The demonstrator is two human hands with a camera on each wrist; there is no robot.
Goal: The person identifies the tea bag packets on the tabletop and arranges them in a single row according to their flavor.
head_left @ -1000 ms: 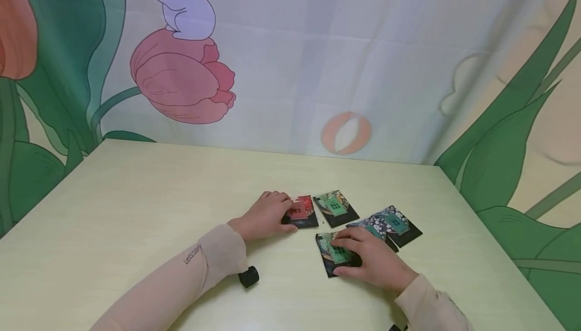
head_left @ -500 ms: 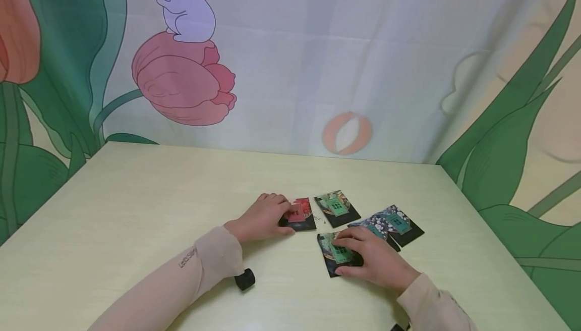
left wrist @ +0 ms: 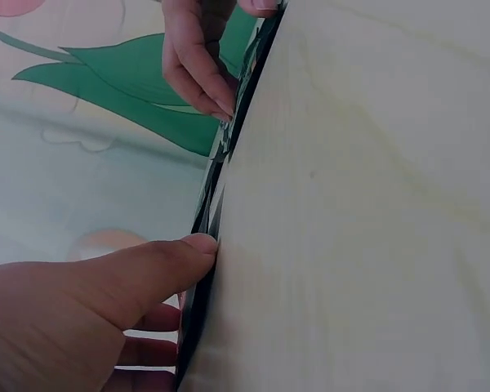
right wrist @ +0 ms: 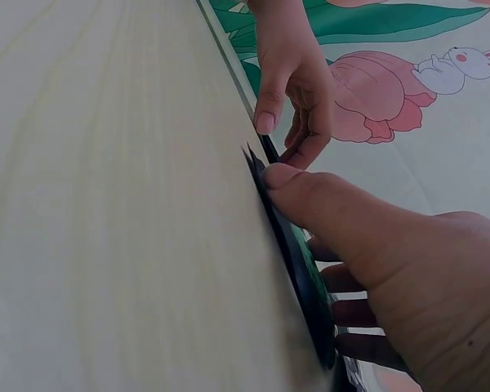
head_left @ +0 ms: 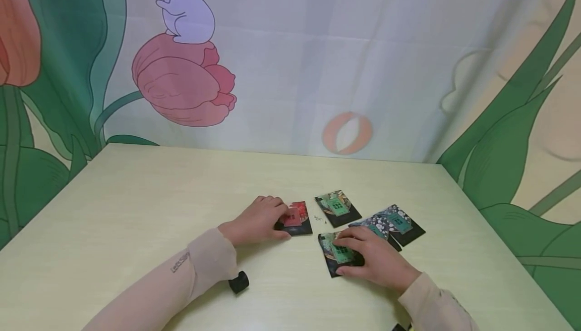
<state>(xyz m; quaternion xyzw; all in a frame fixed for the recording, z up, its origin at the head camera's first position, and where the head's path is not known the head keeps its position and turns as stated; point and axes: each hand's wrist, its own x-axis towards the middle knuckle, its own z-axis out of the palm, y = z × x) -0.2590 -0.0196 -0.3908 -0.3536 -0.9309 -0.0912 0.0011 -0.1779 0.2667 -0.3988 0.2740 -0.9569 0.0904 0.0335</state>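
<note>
In the head view my left hand holds a flat square red-and-black packet, its fingers over the top and its thumb at the near edge. My right hand grips a green-and-black packet in much the same way, thumb along the near edge, fingers across the label. In the left wrist view the left thumb presses the packet's dark edge, low over the table. The right wrist view shows the right thumb on the edge of a thin packet, fingers behind it.
A second green packet lies behind the hands. Two blue floral packets, one nearer the right hand and one farther right, overlap. Small dark marks show on the pale table. A printed curtain hangs behind.
My left hand has slid the red packet left and slightly toward me, widening the gap to the green packet behind. The right hand and its packet have hardly moved.
</note>
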